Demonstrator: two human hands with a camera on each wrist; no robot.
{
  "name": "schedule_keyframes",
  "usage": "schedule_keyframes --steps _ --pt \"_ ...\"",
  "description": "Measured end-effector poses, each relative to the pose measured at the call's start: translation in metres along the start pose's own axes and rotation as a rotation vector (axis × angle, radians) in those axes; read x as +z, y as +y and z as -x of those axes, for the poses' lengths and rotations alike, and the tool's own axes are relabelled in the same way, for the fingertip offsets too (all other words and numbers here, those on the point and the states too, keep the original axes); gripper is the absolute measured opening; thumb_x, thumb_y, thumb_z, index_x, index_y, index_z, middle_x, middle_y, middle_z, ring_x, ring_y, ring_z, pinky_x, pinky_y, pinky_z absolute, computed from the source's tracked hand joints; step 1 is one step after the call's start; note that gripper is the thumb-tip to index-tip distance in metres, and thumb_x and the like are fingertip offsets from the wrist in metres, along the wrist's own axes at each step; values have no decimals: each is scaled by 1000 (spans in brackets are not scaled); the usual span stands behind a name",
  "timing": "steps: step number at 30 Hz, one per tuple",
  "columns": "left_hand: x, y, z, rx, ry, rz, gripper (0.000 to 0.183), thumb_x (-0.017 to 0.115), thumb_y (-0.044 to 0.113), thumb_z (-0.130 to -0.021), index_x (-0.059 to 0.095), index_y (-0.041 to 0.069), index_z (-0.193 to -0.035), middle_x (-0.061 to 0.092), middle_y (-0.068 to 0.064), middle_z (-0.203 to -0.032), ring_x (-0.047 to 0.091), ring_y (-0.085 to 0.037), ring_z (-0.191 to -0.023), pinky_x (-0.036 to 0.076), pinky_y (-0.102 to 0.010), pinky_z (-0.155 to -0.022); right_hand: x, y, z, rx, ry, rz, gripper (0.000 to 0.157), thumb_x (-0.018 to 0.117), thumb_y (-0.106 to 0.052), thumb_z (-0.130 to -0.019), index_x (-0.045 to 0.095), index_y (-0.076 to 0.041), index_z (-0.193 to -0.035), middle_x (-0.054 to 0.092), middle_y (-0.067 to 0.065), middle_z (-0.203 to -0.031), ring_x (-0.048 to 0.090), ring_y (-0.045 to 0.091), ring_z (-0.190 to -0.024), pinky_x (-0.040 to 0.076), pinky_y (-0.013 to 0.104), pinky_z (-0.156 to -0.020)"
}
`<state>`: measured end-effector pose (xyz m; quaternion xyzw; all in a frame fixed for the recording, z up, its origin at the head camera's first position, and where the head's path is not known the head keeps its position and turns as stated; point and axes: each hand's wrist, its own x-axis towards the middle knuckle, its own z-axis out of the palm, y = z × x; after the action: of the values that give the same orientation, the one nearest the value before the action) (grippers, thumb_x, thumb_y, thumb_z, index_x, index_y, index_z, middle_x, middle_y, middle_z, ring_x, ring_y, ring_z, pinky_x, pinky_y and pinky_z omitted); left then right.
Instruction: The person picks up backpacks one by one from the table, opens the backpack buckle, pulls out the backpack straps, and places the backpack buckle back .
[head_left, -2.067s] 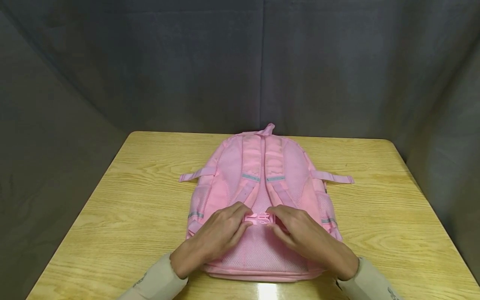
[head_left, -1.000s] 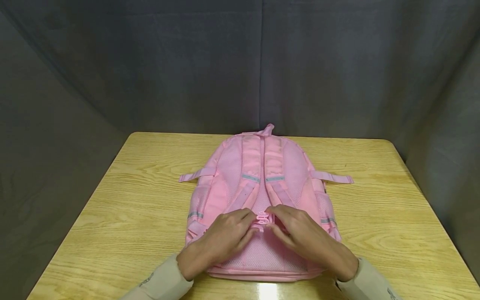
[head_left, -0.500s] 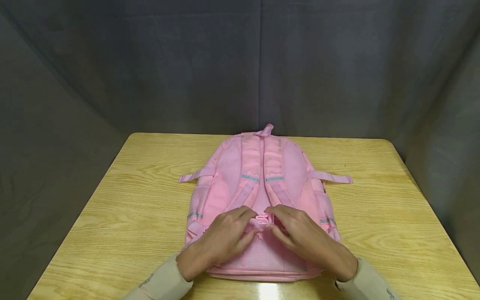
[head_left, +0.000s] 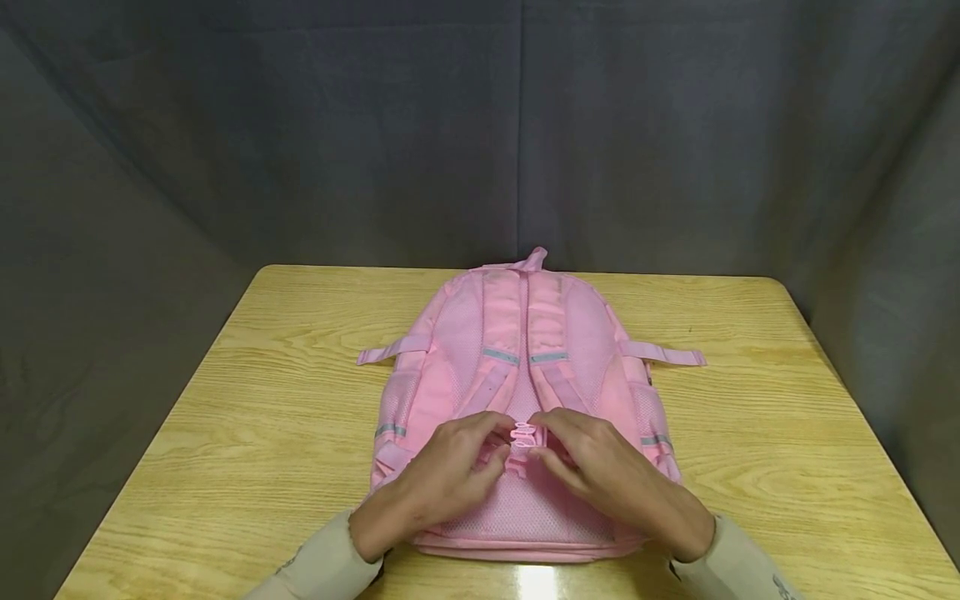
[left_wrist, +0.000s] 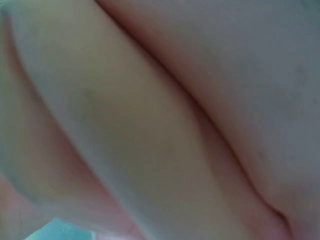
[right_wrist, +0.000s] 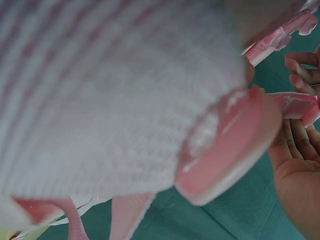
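A pink backpack (head_left: 525,521) lies with its mesh back and two shoulder straps (head_left: 547,325) facing up. My right hand (head_left: 596,454) pinches a pink plastic buckle piece with looped prongs (head_left: 525,435) between thumb and fingers, low over the back panel. From the other side my left hand (head_left: 450,467) reaches to the same spot, its thumb and index fingertip parted beside the buckle piece. A second pink buckle piece (head_left: 516,465) lies just below, close to the left thumb. The left wrist view is filled with blurred skin (left_wrist: 125,110). Blurred mesh (right_wrist: 110,100) fills much of the right wrist view.
The backpack rests on a wood-grain table (head_left: 285,400). Webbing straps (head_left: 393,350) stick out from both its sides, and a carry loop (head_left: 536,260) stands at its top. Dark grey cloth (head_left: 375,142) hangs behind the table and along both sides.
The left hand has moved slightly right, and its thumb and index finger have spread off the second buckle piece, which has dropped lower. The right hand keeps its pinch in nearly the same place.
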<state>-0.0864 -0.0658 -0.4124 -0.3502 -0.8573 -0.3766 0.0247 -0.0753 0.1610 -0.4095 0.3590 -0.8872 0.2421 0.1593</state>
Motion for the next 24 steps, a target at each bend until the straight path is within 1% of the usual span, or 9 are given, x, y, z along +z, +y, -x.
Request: schedule_keyframes --steps 4,8,13,19,24 --pt "1 2 -2 -40 37 54 25 58 9 -95 64 5 -119 71 -2 -104 66 -5 -91 55 -24 -82 0 0 0 -15 0 -6 29 72 -18 -90 65 -3 -114 63 -3 -88 53 4 -75 53 25 -70" --pt "1 3 -3 -92 64 120 23 58 9 -96 65 4 -117 71 1 -100 65 -4 -87 55 -24 -80 0 0 0 -20 -3 -5 29 72 -18 -90 65 -3 -114 65 -1 -90 56 7 -75 54 26 -72" --pt "1 6 -4 -143 57 221 19 60 11 -97 68 6 -114 71 2 -93 65 -4 -83 55 -22 -76 0 0 1 -13 -6 2 31 73 -18 -89 65 -2 -115 70 3 -99 62 9 -84 57 30 -78" --pt "4 6 -6 -207 53 326 17 63 14 -97 69 6 -110 71 0 -91 67 -7 -84 57 -22 -80 1 -1 1 1 -15 2 33 75 -17 -88 65 0 -115 71 7 -101 66 12 -89 58 32 -81" --pt "5 7 -8 -253 56 383 18 66 14 -96 70 5 -110 71 0 -91 67 -9 -85 57 -23 -79 1 -2 0 10 -21 -1 34 77 -18 -87 66 0 -114 71 6 -100 66 11 -88 58 32 -80"
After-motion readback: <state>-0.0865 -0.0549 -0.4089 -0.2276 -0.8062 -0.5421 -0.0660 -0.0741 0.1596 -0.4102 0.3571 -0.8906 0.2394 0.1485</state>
